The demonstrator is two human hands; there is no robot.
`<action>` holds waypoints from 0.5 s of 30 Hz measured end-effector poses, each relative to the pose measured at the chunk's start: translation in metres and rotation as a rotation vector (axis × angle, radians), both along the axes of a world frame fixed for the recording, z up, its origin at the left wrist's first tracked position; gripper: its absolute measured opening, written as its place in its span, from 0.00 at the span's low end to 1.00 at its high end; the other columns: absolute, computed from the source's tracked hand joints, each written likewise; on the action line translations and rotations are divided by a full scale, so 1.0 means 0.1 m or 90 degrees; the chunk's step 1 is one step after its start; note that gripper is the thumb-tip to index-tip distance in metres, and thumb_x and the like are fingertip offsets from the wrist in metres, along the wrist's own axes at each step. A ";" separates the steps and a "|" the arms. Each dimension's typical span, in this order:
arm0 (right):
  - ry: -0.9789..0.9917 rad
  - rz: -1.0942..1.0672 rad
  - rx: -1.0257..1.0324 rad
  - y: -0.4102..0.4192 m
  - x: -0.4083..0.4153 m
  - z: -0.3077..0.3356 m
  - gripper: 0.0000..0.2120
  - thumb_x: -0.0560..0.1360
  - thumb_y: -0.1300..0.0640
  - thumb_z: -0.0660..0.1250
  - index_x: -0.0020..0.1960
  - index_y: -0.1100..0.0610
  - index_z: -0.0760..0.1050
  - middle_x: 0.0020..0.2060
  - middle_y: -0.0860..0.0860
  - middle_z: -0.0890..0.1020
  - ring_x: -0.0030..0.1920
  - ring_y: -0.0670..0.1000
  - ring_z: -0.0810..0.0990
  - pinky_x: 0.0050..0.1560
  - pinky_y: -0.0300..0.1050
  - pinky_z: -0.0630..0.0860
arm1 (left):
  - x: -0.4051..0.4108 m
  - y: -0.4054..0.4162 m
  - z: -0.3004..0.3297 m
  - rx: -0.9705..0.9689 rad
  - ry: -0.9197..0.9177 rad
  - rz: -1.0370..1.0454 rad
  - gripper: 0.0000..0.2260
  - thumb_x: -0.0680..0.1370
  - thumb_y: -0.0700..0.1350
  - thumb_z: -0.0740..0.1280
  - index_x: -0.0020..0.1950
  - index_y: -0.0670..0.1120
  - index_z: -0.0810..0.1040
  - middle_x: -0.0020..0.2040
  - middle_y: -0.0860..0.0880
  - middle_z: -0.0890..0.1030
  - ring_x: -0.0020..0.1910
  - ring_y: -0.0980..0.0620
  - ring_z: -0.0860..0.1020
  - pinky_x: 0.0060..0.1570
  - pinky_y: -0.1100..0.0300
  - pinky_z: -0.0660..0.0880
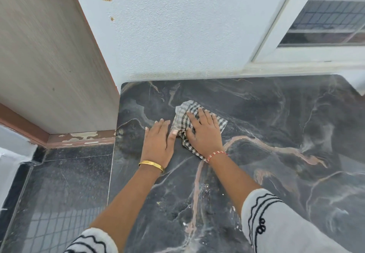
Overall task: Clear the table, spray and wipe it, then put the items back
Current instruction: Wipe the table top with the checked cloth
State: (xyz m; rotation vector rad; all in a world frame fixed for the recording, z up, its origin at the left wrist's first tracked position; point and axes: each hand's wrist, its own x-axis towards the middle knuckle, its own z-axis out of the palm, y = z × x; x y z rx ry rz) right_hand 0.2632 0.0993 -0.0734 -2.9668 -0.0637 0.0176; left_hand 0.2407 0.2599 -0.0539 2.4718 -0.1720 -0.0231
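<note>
A dark marble table top [266, 124] with pale and pinkish veins fills the middle and right of the head view. A checked black-and-white cloth [182, 117] lies crumpled on it near the far left part. My right hand [204, 132] presses flat on the cloth, fingers spread, palm down. My left hand [159, 142] rests flat on the bare marble just left of the cloth, its thumb touching the cloth's edge. A gold bangle sits on the left wrist, a red thread band on the right.
A pale wall [177, 35] runs along the table's far edge, with a white window frame [286, 41] at the upper right. A wood-grain cabinet side [49, 65] stands to the left. Dark speckled floor [65, 183] lies below the table's left edge.
</note>
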 end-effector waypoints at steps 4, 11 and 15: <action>-0.020 -0.074 -0.004 -0.42 -0.35 0.00 0.33 0.72 0.43 0.40 0.75 0.50 0.58 0.74 0.59 0.60 0.75 0.59 0.56 0.75 0.55 0.46 | -0.25 -0.33 0.01 0.007 0.010 -0.040 0.37 0.71 0.64 0.38 0.71 0.44 0.65 0.72 0.44 0.67 0.74 0.47 0.59 0.74 0.48 0.49; -0.038 -0.263 0.009 -0.43 -0.82 -0.02 0.33 0.71 0.44 0.42 0.72 0.53 0.65 0.71 0.63 0.66 0.72 0.63 0.62 0.73 0.60 0.53 | -0.53 -0.27 0.07 0.038 0.008 -0.098 0.39 0.70 0.64 0.37 0.71 0.45 0.64 0.73 0.44 0.64 0.75 0.47 0.58 0.74 0.49 0.46; -0.057 -0.386 -0.004 -0.05 -0.98 -0.05 0.30 0.73 0.47 0.46 0.69 0.56 0.69 0.67 0.66 0.71 0.68 0.66 0.68 0.69 0.64 0.60 | -0.60 0.11 0.11 0.064 0.018 -0.097 0.38 0.71 0.64 0.38 0.71 0.45 0.63 0.73 0.45 0.64 0.75 0.48 0.58 0.74 0.49 0.46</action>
